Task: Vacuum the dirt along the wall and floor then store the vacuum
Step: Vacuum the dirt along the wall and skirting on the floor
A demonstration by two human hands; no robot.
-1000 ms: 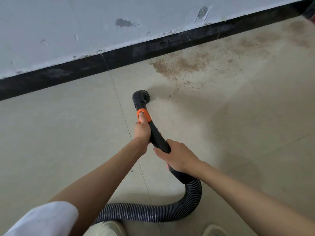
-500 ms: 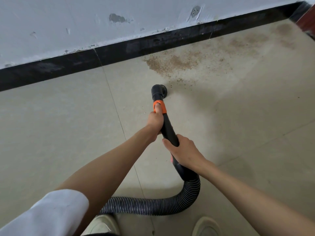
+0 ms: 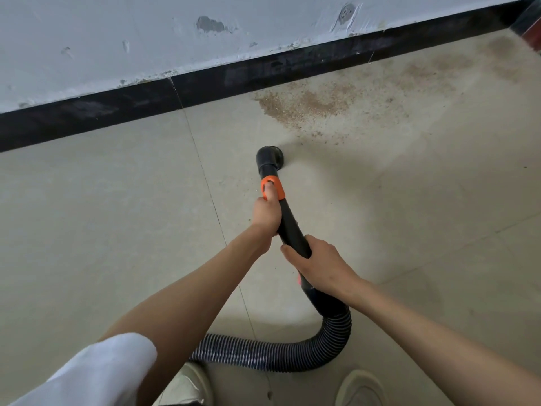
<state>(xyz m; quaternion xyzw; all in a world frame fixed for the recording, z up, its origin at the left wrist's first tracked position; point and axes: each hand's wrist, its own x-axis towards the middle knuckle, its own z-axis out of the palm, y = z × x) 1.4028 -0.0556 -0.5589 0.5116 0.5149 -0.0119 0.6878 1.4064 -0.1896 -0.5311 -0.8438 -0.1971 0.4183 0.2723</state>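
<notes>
A black vacuum wand [image 3: 289,227] with an orange collar [image 3: 273,187] points away from me, its round nozzle [image 3: 270,158] down on the beige tiled floor. My left hand [image 3: 265,213] grips the wand just below the collar, thumb on the orange ring. My right hand [image 3: 320,266] grips the wand lower down, near where the ribbed black hose [image 3: 272,354] joins it. A patch of brown dirt [image 3: 304,105] lies on the floor beyond the nozzle, to its right, against the black baseboard [image 3: 146,104]. Fainter dirt [image 3: 424,71] spreads further right along the wall.
The chipped white wall [image 3: 175,39] runs diagonally across the top. The hose curls on the floor towards my two light shoes [image 3: 361,388] at the bottom edge. A dark reddish object [image 3: 534,39] stands in the far right corner.
The nozzle has slid over the floor to the right, closer to the dirt patch, with both hands keeping their grip. The view has shifted a little.
</notes>
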